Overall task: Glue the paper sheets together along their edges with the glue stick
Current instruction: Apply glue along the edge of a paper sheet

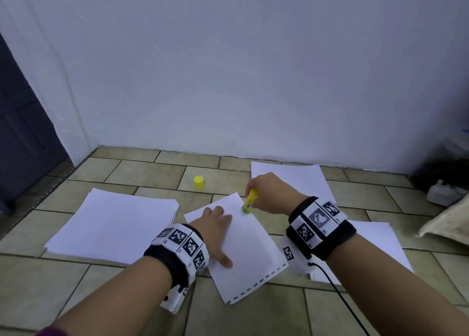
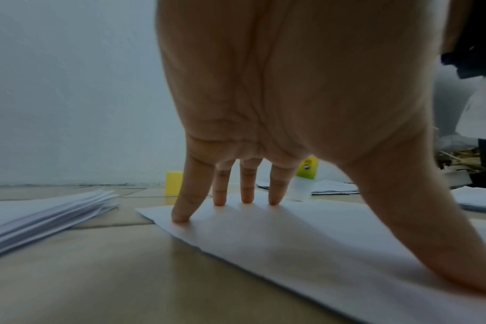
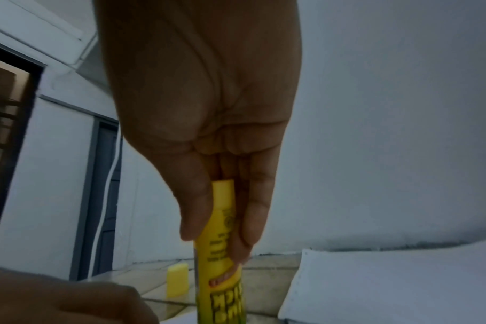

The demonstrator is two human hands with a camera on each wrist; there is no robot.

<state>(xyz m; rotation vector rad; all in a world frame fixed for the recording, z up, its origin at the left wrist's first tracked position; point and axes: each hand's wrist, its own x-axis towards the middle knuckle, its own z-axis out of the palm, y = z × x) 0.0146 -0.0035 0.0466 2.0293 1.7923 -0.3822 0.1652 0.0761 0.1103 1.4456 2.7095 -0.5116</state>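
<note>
On the sheet [image 1: 243, 249], left fingers [image 2: 181, 210] splay; right fingers [image 3: 247, 219] grip glue stick [image 1: 250, 200]

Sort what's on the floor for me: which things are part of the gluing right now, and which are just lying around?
In use:
- glue stick, gripped by the right hand
- sheet pressed flat by the left hand
- paper stack, left side
- yellow cap, off the stick

Lying about:
- cloth at the right edge
- dark clutter by the wall
</note>
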